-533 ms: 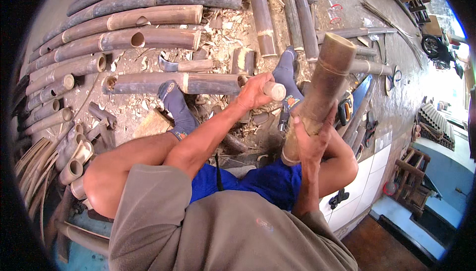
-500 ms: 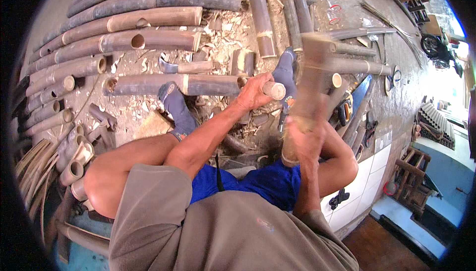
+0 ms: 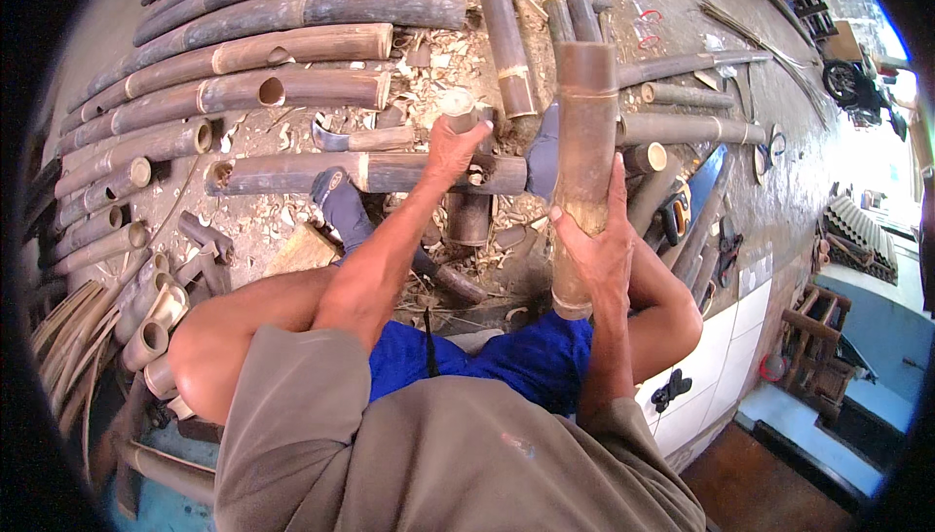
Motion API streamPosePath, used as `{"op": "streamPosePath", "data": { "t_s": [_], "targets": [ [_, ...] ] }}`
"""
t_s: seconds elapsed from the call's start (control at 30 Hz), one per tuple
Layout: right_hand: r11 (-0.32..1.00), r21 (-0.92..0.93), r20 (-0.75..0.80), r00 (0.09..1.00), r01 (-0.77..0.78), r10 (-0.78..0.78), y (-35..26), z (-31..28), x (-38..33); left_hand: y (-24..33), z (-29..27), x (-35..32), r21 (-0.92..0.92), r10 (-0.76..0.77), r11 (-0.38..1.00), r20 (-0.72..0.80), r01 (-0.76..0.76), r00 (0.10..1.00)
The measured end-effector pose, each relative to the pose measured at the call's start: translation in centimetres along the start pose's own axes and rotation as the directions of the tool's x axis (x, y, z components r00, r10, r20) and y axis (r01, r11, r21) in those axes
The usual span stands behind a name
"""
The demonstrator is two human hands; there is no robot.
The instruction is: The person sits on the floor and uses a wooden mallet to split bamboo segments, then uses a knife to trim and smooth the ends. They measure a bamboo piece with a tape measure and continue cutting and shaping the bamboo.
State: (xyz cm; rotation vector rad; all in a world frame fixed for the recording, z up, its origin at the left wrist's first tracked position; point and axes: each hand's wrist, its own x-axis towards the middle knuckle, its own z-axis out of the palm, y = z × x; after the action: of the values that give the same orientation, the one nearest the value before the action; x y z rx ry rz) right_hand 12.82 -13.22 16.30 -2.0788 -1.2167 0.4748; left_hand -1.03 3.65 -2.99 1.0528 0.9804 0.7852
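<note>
A dark bamboo pole lies across the floor in front of me, with a cut hole near its right end. My left hand is closed around a short, thick wooden handle just above that end. Whatever is at the handle's lower end is hidden. My right hand grips the narrower, scraped part of a bamboo mallet. Its wide brown head points away from me, and its butt is at my right thigh. One foot rests against the pole's near side; the other is at its right end.
Several bamboo poles with cut holes lie at the far left. A curved-blade tool sits beyond the pole among wood shavings. To the right are a blue-bladed saw, scissors and cut bamboo pieces. Bamboo strips are bundled at left.
My left hand has moved left and away from me, tilting the wooden handle. The mallet, blurred earlier, is now sharp and has shifted slightly left in my right hand.
</note>
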Motion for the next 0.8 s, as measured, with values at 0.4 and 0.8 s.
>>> {"op": "streamPosePath", "data": {
  "t_s": [0.4,0.8],
  "targets": [
    [0.992,-0.128,0.060,0.998,-0.006,0.014,0.3,-0.7,1.2,1.8,-0.9,3.4,-0.194,-0.094,0.979,-0.138,0.066,0.986],
    [0.967,-0.241,0.004,0.996,-0.083,0.086,1.5,-5.9,5.1,2.8,-6.8,-1.4,0.866,-0.099,0.174,0.489,-0.469,0.867]
  ]
}}
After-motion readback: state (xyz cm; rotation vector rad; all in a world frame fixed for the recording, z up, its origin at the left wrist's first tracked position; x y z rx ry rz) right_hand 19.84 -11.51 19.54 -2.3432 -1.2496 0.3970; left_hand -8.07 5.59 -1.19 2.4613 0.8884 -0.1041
